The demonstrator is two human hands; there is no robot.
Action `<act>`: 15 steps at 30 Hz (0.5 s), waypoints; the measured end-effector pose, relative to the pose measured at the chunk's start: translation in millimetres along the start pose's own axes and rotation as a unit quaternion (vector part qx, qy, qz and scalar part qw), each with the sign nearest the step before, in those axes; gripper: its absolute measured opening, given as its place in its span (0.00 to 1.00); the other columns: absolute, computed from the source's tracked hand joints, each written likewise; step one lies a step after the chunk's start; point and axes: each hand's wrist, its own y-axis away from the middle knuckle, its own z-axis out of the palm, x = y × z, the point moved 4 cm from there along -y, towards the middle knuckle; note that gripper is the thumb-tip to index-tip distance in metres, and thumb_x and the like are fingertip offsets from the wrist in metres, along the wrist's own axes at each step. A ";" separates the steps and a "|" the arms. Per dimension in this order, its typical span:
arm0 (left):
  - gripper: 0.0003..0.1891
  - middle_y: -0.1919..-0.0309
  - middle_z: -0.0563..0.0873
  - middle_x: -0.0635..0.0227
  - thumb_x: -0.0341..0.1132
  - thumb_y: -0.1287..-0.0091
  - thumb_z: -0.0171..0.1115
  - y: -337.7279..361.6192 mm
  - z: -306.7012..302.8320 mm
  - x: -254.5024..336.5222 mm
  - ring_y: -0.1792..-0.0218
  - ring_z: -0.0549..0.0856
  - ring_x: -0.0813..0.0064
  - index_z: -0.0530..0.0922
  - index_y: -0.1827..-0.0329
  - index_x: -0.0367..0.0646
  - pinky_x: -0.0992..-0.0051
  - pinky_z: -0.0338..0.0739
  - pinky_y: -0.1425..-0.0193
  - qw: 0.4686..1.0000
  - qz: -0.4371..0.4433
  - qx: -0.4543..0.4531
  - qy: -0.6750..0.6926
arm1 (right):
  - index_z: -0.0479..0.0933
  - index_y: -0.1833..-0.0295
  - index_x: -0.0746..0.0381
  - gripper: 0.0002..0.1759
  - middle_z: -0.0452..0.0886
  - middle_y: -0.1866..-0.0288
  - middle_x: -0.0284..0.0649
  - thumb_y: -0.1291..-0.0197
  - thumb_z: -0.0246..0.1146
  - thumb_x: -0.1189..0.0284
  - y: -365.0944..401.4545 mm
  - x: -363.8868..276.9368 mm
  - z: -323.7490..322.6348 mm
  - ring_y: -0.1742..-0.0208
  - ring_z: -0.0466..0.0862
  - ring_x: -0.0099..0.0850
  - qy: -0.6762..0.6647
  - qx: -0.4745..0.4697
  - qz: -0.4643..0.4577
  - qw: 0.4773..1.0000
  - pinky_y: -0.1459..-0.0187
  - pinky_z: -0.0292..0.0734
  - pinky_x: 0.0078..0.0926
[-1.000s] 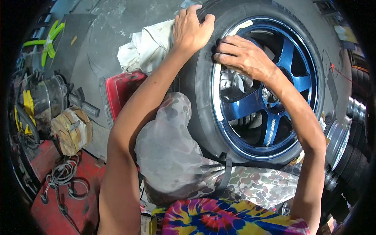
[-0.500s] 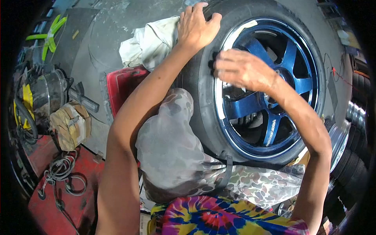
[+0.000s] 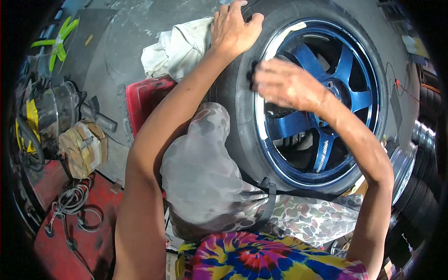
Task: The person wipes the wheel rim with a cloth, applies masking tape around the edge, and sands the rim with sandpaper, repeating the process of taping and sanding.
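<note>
A tyre (image 3: 242, 135) with a blue spoked wheel (image 3: 291, 125) stands upright before my knees. My left hand (image 3: 234, 30) rests on the top left of the tyre, fingers spread and holding nothing. At the left edge of the rim is my right hand (image 3: 287, 84), slightly blurred, its fingers curled together. A small dark patch shows at its fingertips; what they hold, if anything, I cannot make out. A pale strip (image 3: 288, 32) follows the upper left rim lip, and a bright band (image 3: 260, 116) runs below my right hand.
Left of the tyre are a white cloth (image 3: 179, 49) and a red container (image 3: 147, 100). Farther left lie a taped brown block (image 3: 84, 147), a coiled cable (image 3: 74, 198) and a green spoked object (image 3: 58, 44). Stacked tyres (image 3: 417, 196) line the right side.
My right hand has shifted very slightly left along the rim edge, still blurred. My left hand stays on the tyre. The view has moved a little.
</note>
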 end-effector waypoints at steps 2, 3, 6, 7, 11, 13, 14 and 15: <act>0.29 0.35 0.81 0.41 0.49 0.29 0.62 -0.8 -1.0 1.4 0.33 0.77 0.40 0.76 0.31 0.40 0.50 0.69 0.25 1.000 -0.001 0.003 0.000 | 0.84 0.59 0.60 0.07 0.79 0.51 0.38 0.42 0.68 0.70 -3.8 -16.0 3.2 0.37 0.81 0.39 -0.014 -0.028 -0.021 0.999 0.32 0.81 0.38; 0.29 0.36 0.81 0.41 0.49 0.29 0.62 0.4 -0.5 1.4 0.33 0.78 0.39 0.76 0.31 0.40 0.50 0.69 0.25 1.000 -0.003 0.002 -0.003 | 0.84 0.59 0.60 0.08 0.79 0.51 0.37 0.42 0.68 0.70 -4.3 -11.2 1.2 0.37 0.81 0.39 0.033 -0.030 -0.033 0.998 0.32 0.81 0.38; 0.29 0.36 0.81 0.41 0.49 0.29 0.62 1.7 2.4 -0.1 0.33 0.77 0.39 0.76 0.30 0.41 0.50 0.70 0.25 1.000 -0.010 -0.007 -0.003 | 0.83 0.58 0.62 0.11 0.79 0.51 0.38 0.47 0.70 0.72 -5.2 23.5 -8.8 0.40 0.79 0.40 0.030 -0.037 0.025 0.999 0.33 0.81 0.36; 0.29 0.36 0.80 0.41 0.48 0.29 0.62 1.3 1.6 0.0 0.32 0.77 0.39 0.76 0.30 0.41 0.50 0.70 0.26 1.000 -0.008 -0.010 0.009 | 0.83 0.57 0.62 0.11 0.79 0.51 0.37 0.48 0.70 0.72 -4.0 19.5 -7.5 0.40 0.79 0.40 0.032 -0.021 0.017 0.999 0.33 0.81 0.35; 0.28 0.35 0.79 0.41 0.49 0.29 0.63 0.8 -4.4 4.9 0.33 0.77 0.38 0.77 0.31 0.41 0.50 0.70 0.26 0.999 -0.026 -0.017 -0.003 | 0.84 0.57 0.60 0.10 0.79 0.52 0.35 0.44 0.67 0.70 -2.4 -14.8 2.5 0.39 0.80 0.38 0.019 -0.028 -0.039 0.999 0.37 0.84 0.34; 0.29 0.35 0.79 0.41 0.49 0.29 0.63 1.0 -0.6 -0.3 0.33 0.77 0.38 0.76 0.31 0.41 0.50 0.69 0.25 1.000 -0.012 -0.011 -0.001 | 0.83 0.58 0.60 0.08 0.79 0.52 0.36 0.43 0.67 0.71 2.3 -7.3 5.3 0.40 0.80 0.39 0.027 0.002 -0.033 0.999 0.38 0.85 0.35; 0.29 0.35 0.79 0.41 0.49 0.29 0.63 2.5 3.5 -1.4 0.33 0.77 0.38 0.76 0.30 0.41 0.50 0.69 0.25 1.000 0.002 -0.005 0.005 | 0.82 0.60 0.60 0.07 0.79 0.51 0.36 0.44 0.68 0.71 7.2 3.7 5.5 0.40 0.80 0.39 0.055 0.036 -0.029 0.997 0.38 0.84 0.36; 0.29 0.35 0.80 0.41 0.49 0.29 0.63 0.8 3.6 -1.2 0.32 0.76 0.39 0.76 0.31 0.41 0.50 0.69 0.24 1.000 0.009 0.003 0.004 | 0.81 0.61 0.61 0.07 0.79 0.51 0.37 0.45 0.69 0.73 4.1 12.8 -3.0 0.40 0.81 0.39 0.032 0.007 0.014 0.999 0.38 0.84 0.36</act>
